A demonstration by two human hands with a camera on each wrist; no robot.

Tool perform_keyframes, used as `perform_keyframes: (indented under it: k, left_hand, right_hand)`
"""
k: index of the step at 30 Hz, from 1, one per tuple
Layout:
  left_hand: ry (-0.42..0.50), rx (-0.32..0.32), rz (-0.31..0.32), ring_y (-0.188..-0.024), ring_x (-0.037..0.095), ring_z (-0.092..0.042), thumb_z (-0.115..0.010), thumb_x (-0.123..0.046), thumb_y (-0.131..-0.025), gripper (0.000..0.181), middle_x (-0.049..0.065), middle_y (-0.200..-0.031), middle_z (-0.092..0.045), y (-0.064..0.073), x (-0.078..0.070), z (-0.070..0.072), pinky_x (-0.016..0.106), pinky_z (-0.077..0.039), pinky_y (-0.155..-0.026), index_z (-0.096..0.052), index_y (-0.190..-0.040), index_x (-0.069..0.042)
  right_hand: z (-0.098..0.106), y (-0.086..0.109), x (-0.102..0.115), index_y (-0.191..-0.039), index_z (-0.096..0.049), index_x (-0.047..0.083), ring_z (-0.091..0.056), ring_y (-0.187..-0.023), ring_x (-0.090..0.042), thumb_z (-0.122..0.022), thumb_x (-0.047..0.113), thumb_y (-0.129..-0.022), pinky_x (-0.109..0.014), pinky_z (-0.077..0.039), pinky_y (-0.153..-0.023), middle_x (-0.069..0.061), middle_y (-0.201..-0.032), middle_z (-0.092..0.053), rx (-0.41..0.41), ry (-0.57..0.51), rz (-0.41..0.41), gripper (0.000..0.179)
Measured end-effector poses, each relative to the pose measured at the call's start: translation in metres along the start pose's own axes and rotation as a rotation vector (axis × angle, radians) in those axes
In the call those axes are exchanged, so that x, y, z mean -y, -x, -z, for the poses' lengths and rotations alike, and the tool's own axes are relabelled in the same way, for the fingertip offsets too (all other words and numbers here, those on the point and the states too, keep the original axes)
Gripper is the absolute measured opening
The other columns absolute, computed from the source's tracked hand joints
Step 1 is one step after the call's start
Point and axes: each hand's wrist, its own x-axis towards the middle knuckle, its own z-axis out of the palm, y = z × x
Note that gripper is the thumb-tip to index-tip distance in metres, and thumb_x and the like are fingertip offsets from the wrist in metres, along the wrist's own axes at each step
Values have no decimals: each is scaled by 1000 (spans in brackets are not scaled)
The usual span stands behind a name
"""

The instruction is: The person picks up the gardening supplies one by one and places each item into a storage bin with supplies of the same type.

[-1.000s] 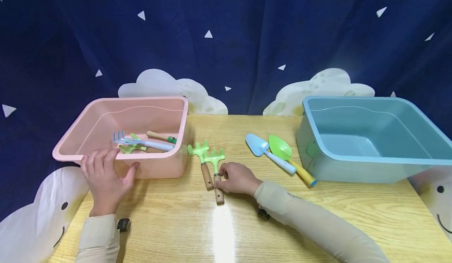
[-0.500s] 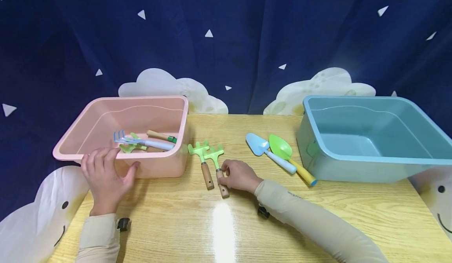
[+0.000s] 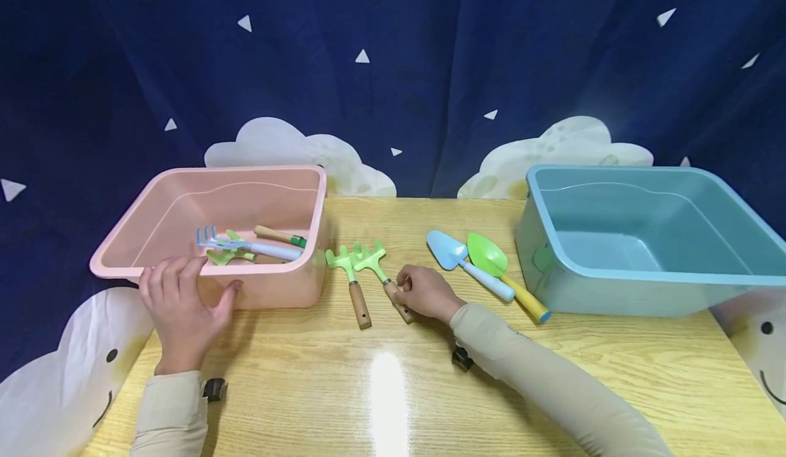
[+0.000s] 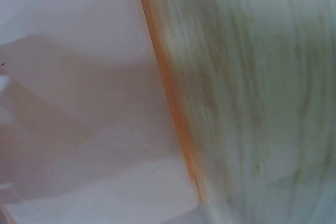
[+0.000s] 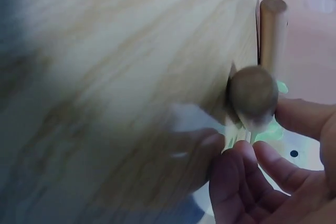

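My right hand (image 3: 428,295) pinches the wooden handle of a green hand fork (image 3: 370,258) between thumb and fingers. That fork slants on the table, prongs pointing away to the left. In the right wrist view the handle's round end (image 5: 254,93) sits near my thumb and fingertips. Just left lies a second green hand fork (image 3: 357,301), its head close beside the first. My left hand (image 3: 187,310) grips the front rim of a pink tub (image 3: 270,285), thumb outside and fingertips hidden over the edge. The left wrist view has only the tub's outer wall (image 4: 79,103) and blurred table.
Inside the pink tub lie a blue hand rake (image 3: 270,249), a green fork (image 3: 224,257) and a wooden-handled tool (image 3: 276,236). A blue trowel (image 3: 447,249) and a green trowel with yellow handle (image 3: 488,256) lie beside the blue tub (image 3: 632,297) at right.
The handle of the gripped fork has swung to the right and away from me with my right hand, so the fork now slants. My left hand has stayed on the pink tub.
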Motion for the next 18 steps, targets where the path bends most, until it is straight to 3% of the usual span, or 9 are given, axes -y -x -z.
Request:
perform_keyframes:
  k: [7,14,18]
  left_hand:
    - [-7,4,1,-112,42,-48,-59,-63,-84,69,25,-110,-58,0,0,-1,53,-22,-116,-60,-111,1]
    - [-6,-16,-5,-111,42,-49,-60,-61,-84,68,24,-110,-58,-1,-1,-2,54,-24,-114,-60,-109,1]
    - [-5,-16,-5,-111,42,-48,-59,-61,-84,68,25,-110,-58,-2,-1,-2,54,-23,-114,-59,-109,1]
  right_hand:
    - [5,-2,-8,-104,-67,11,-53,-77,-12,-73,21,-86,-29,-44,-72,0,-86,-63,-24,-12,41,21]
    - [18,-6,-13,-125,-60,5,-62,-95,-17,-73,12,-85,-35,-52,-88,-8,-106,-68,112,-25,224,43]
    - [23,-9,-16,-134,-55,6,-62,-100,-17,-76,13,-83,-35,-51,-90,-8,-114,-67,210,-14,253,55]
